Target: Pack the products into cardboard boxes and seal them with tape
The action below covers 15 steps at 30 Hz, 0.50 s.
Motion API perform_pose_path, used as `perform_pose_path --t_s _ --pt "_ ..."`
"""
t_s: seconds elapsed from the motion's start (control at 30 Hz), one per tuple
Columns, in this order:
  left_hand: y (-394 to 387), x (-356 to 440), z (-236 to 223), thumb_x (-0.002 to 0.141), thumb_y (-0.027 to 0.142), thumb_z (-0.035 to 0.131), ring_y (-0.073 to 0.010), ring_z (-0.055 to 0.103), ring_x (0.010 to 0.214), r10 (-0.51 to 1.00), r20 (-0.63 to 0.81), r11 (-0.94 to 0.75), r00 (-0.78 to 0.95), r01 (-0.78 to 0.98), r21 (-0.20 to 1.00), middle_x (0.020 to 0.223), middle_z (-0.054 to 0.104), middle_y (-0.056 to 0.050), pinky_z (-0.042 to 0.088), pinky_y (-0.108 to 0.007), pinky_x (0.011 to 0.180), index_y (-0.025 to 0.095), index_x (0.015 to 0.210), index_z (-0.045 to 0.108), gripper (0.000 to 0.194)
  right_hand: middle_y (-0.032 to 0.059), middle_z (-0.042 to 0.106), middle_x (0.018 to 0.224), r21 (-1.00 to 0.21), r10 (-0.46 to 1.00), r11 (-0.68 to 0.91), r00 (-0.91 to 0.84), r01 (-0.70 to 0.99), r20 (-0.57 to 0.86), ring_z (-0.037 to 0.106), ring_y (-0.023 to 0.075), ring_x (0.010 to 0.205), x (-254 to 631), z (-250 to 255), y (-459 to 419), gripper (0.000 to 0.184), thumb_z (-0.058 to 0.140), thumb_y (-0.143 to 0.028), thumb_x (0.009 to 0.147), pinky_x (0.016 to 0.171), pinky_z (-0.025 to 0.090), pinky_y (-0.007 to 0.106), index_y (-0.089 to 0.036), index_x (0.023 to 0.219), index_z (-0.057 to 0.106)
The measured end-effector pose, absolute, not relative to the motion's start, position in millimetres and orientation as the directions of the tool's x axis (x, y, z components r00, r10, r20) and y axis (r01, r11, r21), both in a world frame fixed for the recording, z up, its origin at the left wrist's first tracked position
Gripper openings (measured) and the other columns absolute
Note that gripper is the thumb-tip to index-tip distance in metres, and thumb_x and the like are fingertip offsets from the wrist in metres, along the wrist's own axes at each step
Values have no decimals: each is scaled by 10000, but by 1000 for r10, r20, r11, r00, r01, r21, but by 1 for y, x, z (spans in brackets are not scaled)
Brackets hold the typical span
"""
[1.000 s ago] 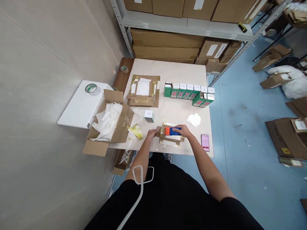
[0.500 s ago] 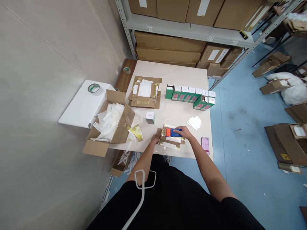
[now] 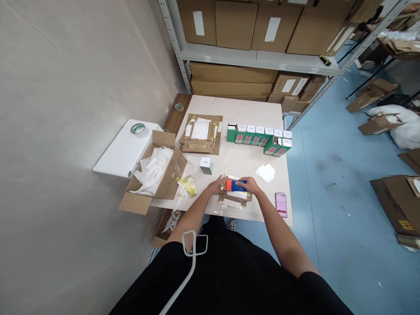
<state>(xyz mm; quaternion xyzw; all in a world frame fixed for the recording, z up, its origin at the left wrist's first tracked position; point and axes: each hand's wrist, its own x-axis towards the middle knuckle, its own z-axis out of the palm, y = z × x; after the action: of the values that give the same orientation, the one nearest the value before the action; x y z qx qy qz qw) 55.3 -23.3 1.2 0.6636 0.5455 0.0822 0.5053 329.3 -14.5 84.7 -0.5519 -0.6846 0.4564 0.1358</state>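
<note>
In my right hand (image 3: pixel 250 185) is a blue block-shaped thing (image 3: pixel 239 186) with an orange end; its exact kind is unclear. My fingers are closed round its right part. It lies over a flat piece of brown cardboard (image 3: pixel 246 197) patched with white paper and shiny gold tape. My left hand (image 3: pixel 216 187) is at the left of the orange end, fingers stretched out over the cardboard's left edge. A small white-topped green box (image 3: pixel 206 166) stands beyond my left hand. To the right lie loose white cards (image 3: pixel 265 173) and a phone (image 3: pixel 281 204) with a pink screen.
Several green boxes (image 3: pixel 250 134) stand in a row towards the back. Taped flattened cardboard (image 3: pixel 204 147) lies at the back left. An open carton (image 3: pixel 168 186) of white strips stands left, beside crumpled yellow tape (image 3: pixel 189 186). A loaded shelf (image 3: pixel 236 53) rises behind the table.
My left hand has moved up and right, from the cardboard's left corner to the orange end. The right hand still holds the blue and orange thing. The camera view has shifted slightly.
</note>
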Motion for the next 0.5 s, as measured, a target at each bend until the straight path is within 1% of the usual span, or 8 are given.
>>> perform_pose_path --t_s 0.1,0.17,0.33,0.4,0.5 --pt "-20 55 -3 486 537 967 -461 403 1491 778 -527 121 343 740 661 1755 158 -109 417 -465 1133 379 1598 410 1253 74 812 976 -651 926 -59 -201 757 -318 736 294 958 332 86 -28 502 641 -718 876 821 537 352 -265 973 834" --pt "-18 54 -4 489 556 960 -457 400 1495 771 -548 119 324 772 624 1757 150 -106 415 -450 1128 395 1595 405 1248 93 806 951 -569 936 -114 -104 815 -336 732 304 940 335 86 -38 508 638 -731 872 777 519 351 -265 938 828" --pt "-14 55 -3 479 567 956 -469 410 1486 770 -571 159 284 782 603 1739 208 -137 392 -477 1131 404 1592 404 1253 105 788 876 -491 939 -154 -28 857 -344 718 285 876 353 88 -51 507 644 -750 855 676 450 319 -266 840 793" --pt "-13 55 -4 487 548 952 -454 395 1500 767 -573 158 289 780 605 1730 239 -142 382 -469 1141 397 1597 394 1251 112 783 862 -459 939 -172 5 871 -343 714 286 867 369 89 -53 504 659 -745 845 659 430 317 -256 829 783" --pt "-12 54 -6 498 521 942 -409 392 1514 767 -556 146 321 756 638 1696 329 -138 389 -420 1138 368 1597 397 1237 112 785 872 -431 934 -196 34 881 -356 711 280 857 400 90 -56 493 682 -729 831 647 415 310 -246 834 779"
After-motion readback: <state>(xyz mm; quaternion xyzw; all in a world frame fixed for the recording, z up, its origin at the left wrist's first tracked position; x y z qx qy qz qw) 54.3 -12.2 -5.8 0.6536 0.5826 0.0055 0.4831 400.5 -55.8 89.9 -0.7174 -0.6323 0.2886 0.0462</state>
